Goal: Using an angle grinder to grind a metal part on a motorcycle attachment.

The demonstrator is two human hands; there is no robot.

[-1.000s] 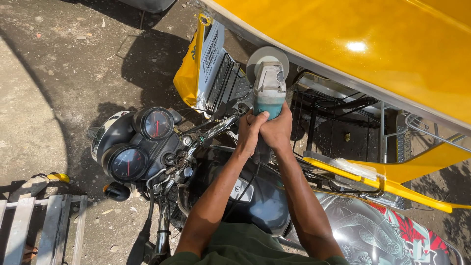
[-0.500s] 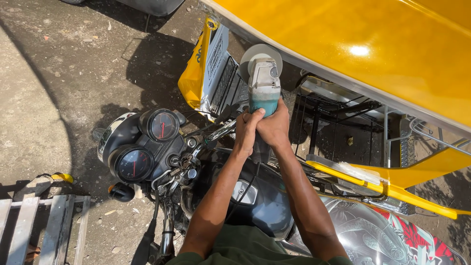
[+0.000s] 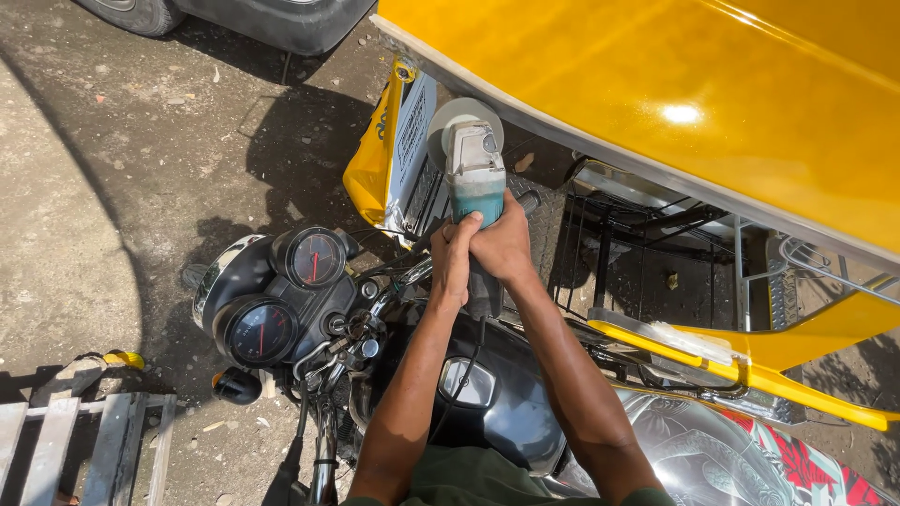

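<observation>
Both my hands grip a teal and grey angle grinder (image 3: 473, 173). My left hand (image 3: 452, 258) and my right hand (image 3: 503, 245) wrap its body side by side. The grinder's round disc (image 3: 461, 124) points away from me, close under the edge of a glossy yellow sidecar roof (image 3: 675, 103). A black cord runs from the tool down over the black motorcycle fuel tank (image 3: 478, 394) below my arms.
The motorcycle's two round gauges (image 3: 286, 295) and handlebar sit at left. A yellow front panel (image 3: 389, 155) of the sidecar stands beside the grinder. A metal rack floor (image 3: 647, 272) lies under the roof. A car tyre (image 3: 136, 14) is at top left, wooden slats (image 3: 66, 450) at bottom left.
The view has shifted slightly so the motorcycle and grinder sit a little more to the right and lower. My hands keep the same hold on the grinder.
</observation>
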